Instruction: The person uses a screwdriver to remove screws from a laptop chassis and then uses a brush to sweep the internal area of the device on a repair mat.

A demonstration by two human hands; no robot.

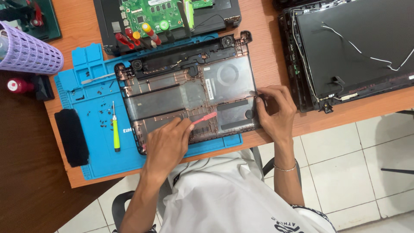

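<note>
An opened laptop bottom case (185,92), dark with a copper-tinted inside, lies on a blue repair mat (92,155). My left hand (166,144) rests on the case's near edge and holds a small pink tool (205,118) whose tip points into the case. My right hand (276,110) grips the case's right edge with its fingers curled over the rim.
A yellow-green screwdriver (116,129), several loose screws (101,116) and a black pad (72,137) lie on the mat's left. A green circuit board (153,15) with screwdrivers (138,36) sits behind. A laptop lid with loose wires (353,47) lies right. A purple basket (26,49) stands far left.
</note>
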